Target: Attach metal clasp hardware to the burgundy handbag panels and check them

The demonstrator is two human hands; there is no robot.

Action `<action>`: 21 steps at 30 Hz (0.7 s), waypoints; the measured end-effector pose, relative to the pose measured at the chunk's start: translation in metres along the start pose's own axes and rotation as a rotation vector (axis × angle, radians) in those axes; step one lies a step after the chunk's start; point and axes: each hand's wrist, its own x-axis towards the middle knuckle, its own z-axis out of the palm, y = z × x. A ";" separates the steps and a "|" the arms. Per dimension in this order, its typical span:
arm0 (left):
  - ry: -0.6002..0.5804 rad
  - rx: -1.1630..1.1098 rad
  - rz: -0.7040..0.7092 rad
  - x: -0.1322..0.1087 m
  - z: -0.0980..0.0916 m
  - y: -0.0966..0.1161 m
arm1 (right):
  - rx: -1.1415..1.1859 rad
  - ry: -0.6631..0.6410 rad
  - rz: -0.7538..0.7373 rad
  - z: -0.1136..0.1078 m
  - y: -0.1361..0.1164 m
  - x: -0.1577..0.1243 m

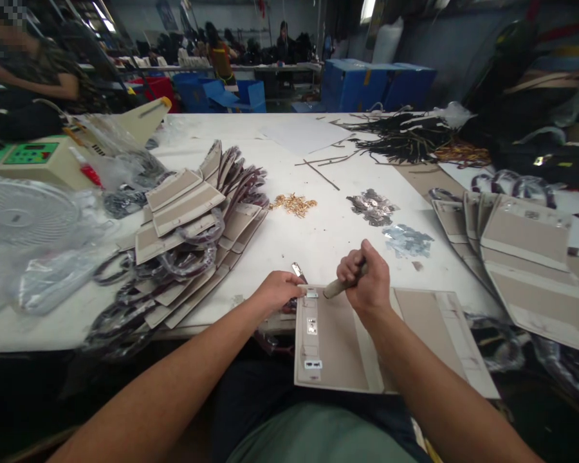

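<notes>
A beige bag panel point(332, 347) lies at the table's near edge in front of me, with small metal plates set along its left side. My left hand point(278, 290) rests closed at the panel's top left corner, fingers pinched by a metal fitting point(311, 293). My right hand point(367, 280) is wrapped round the wooden handle of a tool point(340, 287), whose tip points at that fitting.
A heap of beige panels with dark straps point(193, 231) lies left. Gold pieces point(294, 204) and silver plates point(372, 207) sit mid-table. More panels point(525, 244) are stacked right. A machine point(33, 159) and plastic bags stand far left, where another person sits.
</notes>
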 end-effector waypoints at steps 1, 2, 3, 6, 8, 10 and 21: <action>-0.003 -0.008 0.001 0.000 0.000 0.000 | 0.037 0.005 0.022 0.003 0.003 0.003; -0.006 -0.015 0.001 0.001 0.000 0.000 | 0.058 0.010 0.041 0.005 0.006 0.004; -0.008 -0.022 0.001 0.002 0.001 0.000 | 0.066 0.013 0.054 0.005 0.009 0.006; -0.015 -0.040 -0.006 0.003 0.001 0.000 | 0.042 0.007 0.054 0.004 0.017 0.007; -0.017 -0.048 -0.014 0.004 0.001 0.000 | 0.007 -0.004 0.035 0.005 0.021 0.004; -0.018 -0.054 -0.019 0.003 0.001 0.001 | -0.045 -0.037 0.009 0.008 0.025 0.000; 0.017 -0.015 0.034 -0.008 0.000 0.010 | -0.617 -0.424 -0.105 0.046 0.007 -0.005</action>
